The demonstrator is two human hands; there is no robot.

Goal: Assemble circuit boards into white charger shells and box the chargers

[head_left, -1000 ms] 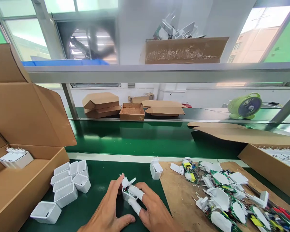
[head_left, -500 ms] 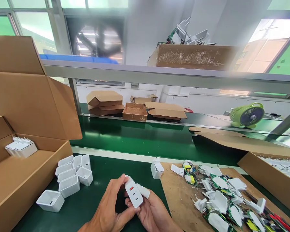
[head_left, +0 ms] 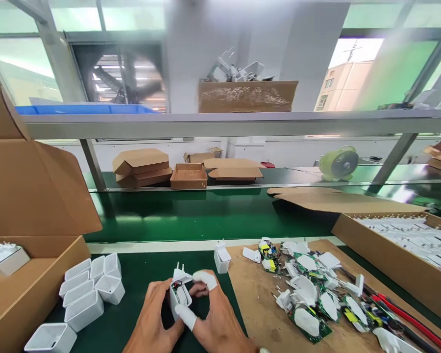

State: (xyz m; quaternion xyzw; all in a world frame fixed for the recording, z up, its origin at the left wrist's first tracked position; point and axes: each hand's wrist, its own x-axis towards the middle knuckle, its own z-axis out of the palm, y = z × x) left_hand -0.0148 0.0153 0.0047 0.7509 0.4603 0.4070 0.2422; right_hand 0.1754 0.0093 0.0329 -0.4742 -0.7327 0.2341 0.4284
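Note:
Between my hands is a white plug charger [head_left: 179, 293], its open end facing up with parts showing inside. A white piece with two prongs [head_left: 182, 274] tilts out at its top. My left hand [head_left: 152, 314] grips the casing from the left side. White finger covers sit on the thumb and index finger of my right hand [head_left: 216, 316]; that thumb presses the casing, and the index finger touches the pronged piece. Just beyond my right hand stands another white charger [head_left: 222, 257] with its top piece tilted. Several empty white casings [head_left: 84, 311] are grouped to the left.
Loose circuit boards with white parts [head_left: 308, 289] cover a brown cardboard sheet [head_left: 257, 314] on the right, near red-handled tools [head_left: 407, 318]. Open cartons holding white chargers flank the bench: a left carton [head_left: 36, 294] and a right carton [head_left: 382, 245]. A metal shelf [head_left: 220, 128] spans above.
The charger has been turned from its port face to its open, pronged end. My right hand has moved over its top and right side. The whole view has shifted to the right.

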